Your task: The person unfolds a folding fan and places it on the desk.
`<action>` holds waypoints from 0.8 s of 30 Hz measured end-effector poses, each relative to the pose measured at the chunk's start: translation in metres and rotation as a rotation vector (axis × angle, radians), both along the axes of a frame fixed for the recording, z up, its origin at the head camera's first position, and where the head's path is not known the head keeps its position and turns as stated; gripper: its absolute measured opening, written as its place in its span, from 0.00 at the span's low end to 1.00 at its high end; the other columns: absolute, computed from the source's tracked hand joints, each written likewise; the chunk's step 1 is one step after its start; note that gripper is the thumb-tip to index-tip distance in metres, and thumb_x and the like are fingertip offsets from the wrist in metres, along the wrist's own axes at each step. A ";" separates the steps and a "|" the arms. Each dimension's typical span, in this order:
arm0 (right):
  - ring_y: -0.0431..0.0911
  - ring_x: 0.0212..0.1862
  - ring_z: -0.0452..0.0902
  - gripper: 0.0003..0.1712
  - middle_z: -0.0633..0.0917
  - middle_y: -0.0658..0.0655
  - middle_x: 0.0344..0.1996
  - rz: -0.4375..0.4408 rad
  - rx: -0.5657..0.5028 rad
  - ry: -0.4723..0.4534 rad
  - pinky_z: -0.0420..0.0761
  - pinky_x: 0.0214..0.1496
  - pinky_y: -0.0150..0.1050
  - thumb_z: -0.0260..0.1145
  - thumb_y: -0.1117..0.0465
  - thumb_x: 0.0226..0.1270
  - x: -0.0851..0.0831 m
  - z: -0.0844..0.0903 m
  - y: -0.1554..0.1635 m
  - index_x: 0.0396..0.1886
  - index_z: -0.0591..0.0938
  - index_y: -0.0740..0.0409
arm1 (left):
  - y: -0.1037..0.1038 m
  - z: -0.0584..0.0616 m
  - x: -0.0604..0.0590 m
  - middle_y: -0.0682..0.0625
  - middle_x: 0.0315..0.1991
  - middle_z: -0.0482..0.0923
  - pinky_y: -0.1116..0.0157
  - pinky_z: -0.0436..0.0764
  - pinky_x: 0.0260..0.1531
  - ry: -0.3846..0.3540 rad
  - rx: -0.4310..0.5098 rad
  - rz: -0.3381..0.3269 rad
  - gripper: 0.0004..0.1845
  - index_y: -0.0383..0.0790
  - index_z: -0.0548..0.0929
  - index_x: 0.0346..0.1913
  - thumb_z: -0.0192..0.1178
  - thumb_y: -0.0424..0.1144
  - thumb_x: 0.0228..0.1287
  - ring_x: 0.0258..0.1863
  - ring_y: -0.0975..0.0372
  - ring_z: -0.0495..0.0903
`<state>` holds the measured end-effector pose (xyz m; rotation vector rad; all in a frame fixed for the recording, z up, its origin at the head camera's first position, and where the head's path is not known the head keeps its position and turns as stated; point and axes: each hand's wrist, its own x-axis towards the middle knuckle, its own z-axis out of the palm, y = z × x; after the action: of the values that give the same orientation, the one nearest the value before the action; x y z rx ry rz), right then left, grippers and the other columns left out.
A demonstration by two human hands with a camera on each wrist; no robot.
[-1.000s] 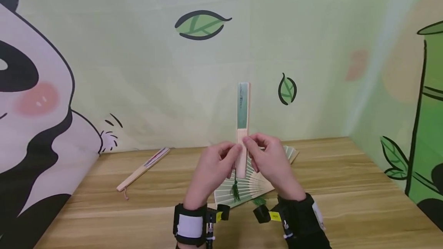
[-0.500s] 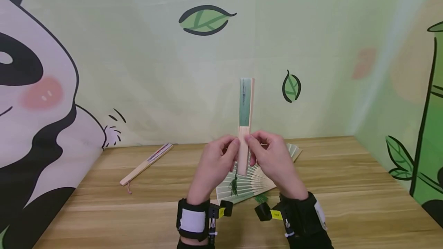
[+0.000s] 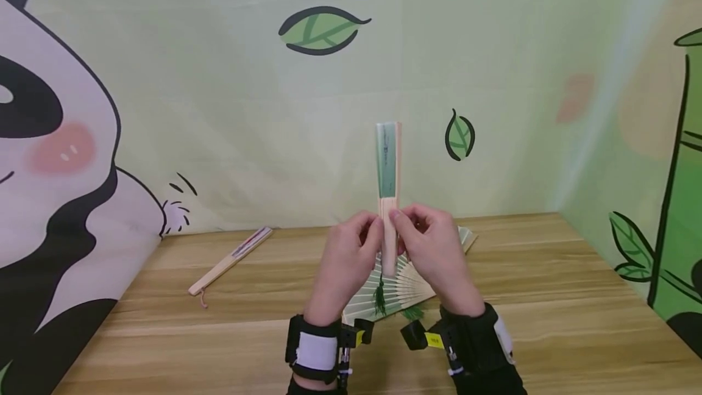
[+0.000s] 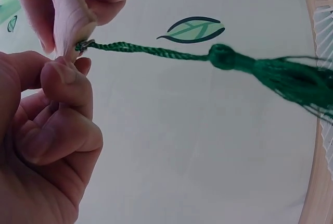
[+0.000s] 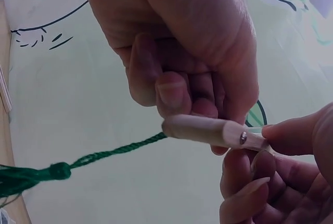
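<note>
Both hands (image 3: pixel 351 255) (image 3: pixel 433 252) pinch closed fan (image 3: pixel 387 169) upright (writing unreadable).

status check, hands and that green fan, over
Left hand and right hand both pinch the closed fan, upright above the table. Green tassel hangs free. Nothing blocking; open fan lies beneath.

You face a wooden table (image 3: pixel 548 297) set in a corner; pale green walls (image 3: pixel 230 108) show a cartoon panda (image 3: pixel 49 157), leaves (image 3: pixel 323 30) and bamboo (image 3: pixel 680 169).
</note>
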<state>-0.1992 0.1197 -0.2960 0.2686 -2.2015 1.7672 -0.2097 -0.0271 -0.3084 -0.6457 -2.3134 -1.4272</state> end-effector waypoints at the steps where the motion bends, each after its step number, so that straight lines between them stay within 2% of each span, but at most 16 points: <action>1: 0.53 0.25 0.73 0.13 0.79 0.61 0.22 -0.006 -0.001 0.002 0.70 0.21 0.33 0.63 0.57 0.72 0.000 0.000 -0.001 0.36 0.85 0.63 | 0.000 0.000 0.000 0.52 0.21 0.72 0.70 0.70 0.15 -0.007 0.002 0.000 0.12 0.34 0.83 0.42 0.52 0.37 0.75 0.16 0.63 0.69; 5: 0.50 0.25 0.72 0.13 0.80 0.60 0.23 -0.021 -0.009 0.008 0.70 0.22 0.33 0.63 0.56 0.72 0.000 -0.001 -0.003 0.36 0.86 0.62 | 0.000 0.000 0.001 0.51 0.21 0.73 0.69 0.72 0.15 -0.036 0.022 -0.004 0.11 0.34 0.83 0.42 0.52 0.37 0.75 0.16 0.63 0.71; 11: 0.51 0.26 0.74 0.11 0.81 0.60 0.24 -0.031 -0.020 0.017 0.73 0.24 0.33 0.64 0.58 0.71 0.000 -0.001 -0.004 0.36 0.86 0.62 | 0.000 0.000 0.001 0.50 0.22 0.77 0.67 0.77 0.15 -0.067 0.053 0.005 0.09 0.34 0.83 0.40 0.54 0.35 0.72 0.15 0.62 0.74; 18: 0.52 0.26 0.75 0.11 0.82 0.60 0.25 -0.039 -0.031 0.019 0.75 0.24 0.34 0.64 0.58 0.71 0.000 0.000 -0.006 0.37 0.86 0.62 | 0.001 0.000 0.000 0.50 0.24 0.80 0.66 0.78 0.17 -0.068 0.090 0.035 0.08 0.34 0.84 0.39 0.56 0.34 0.71 0.16 0.62 0.75; 24: 0.55 0.26 0.75 0.14 0.81 0.60 0.26 -0.054 -0.050 0.009 0.76 0.23 0.34 0.64 0.56 0.71 0.000 -0.002 -0.005 0.37 0.86 0.63 | 0.004 0.000 -0.001 0.49 0.25 0.81 0.67 0.79 0.18 -0.066 0.119 0.030 0.08 0.33 0.84 0.38 0.57 0.34 0.70 0.18 0.63 0.77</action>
<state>-0.1995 0.1148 -0.2977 0.2036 -2.1339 1.7861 -0.2105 -0.0235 -0.3085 -0.5351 -2.2561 -1.5806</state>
